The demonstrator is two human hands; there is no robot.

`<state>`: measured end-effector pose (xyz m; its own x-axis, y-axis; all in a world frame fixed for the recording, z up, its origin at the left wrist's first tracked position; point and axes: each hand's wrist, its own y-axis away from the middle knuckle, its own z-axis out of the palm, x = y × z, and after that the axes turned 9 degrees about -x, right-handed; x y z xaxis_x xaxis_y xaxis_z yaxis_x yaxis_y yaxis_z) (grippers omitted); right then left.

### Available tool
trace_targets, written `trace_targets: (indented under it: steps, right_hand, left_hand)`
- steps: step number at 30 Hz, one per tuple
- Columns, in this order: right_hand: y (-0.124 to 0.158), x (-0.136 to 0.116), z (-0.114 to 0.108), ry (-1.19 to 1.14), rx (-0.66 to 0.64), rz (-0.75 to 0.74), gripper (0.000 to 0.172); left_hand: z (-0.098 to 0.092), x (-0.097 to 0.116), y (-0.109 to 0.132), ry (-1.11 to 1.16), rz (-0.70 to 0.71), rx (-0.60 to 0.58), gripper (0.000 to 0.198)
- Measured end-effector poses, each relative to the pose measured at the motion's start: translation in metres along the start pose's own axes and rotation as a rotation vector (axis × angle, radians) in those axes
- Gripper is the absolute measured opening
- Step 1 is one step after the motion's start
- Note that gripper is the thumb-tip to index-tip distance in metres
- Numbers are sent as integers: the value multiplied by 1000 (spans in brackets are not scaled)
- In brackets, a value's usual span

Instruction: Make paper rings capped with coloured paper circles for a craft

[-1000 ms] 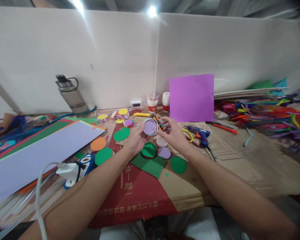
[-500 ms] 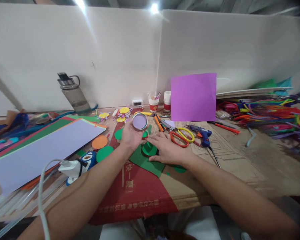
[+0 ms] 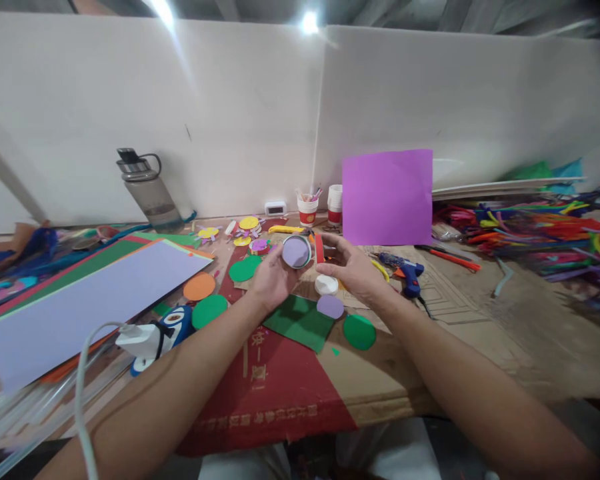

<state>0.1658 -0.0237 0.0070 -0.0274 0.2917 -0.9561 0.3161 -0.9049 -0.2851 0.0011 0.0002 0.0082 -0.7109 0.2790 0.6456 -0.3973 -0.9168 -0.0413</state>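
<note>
My left hand (image 3: 274, 281) is closed round the side of a shallow round piece with a lilac face and pale rim (image 3: 296, 253). My right hand (image 3: 356, 268) grips a short red-sided round piece (image 3: 319, 249) between thumb and fingers, turned edge-on close to the lilac one. Whether the two pieces touch, I cannot tell. Below the hands are a small white round piece (image 3: 326, 285), a lilac paper disc (image 3: 330, 307) and a dark green paper sheet (image 3: 300, 325). A green paper disc (image 3: 360, 332) lies nearer me. Scissors with a yellow handle (image 3: 380, 269) are mostly hidden behind my right hand.
A blue glue gun (image 3: 411, 277) and a red-handled tool (image 3: 455, 259) lie right. Paper cups (image 3: 308, 212) and a purple sheet (image 3: 387, 200) stand at the back. Left are stacked paper sheets (image 3: 100, 300), a bottle (image 3: 150, 193) and a white plug with cable (image 3: 139, 339).
My right hand has risen from the table with the red-sided piece, uncovering the white piece and lilac disc. My left hand has moved right and slightly nearer with the lilac-faced piece.
</note>
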Motion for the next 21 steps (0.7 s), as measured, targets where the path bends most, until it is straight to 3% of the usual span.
trace_targets:
  steps: [11,21]
  right_hand:
    - [2,3,1,460,113,-93,64]
    - [4,5,1,558,73,-203,60]
  left_hand:
    - [-12,-10,7,-166,-66,-283,31]
    - [-9,-7,11,-238,-67,-307,44]
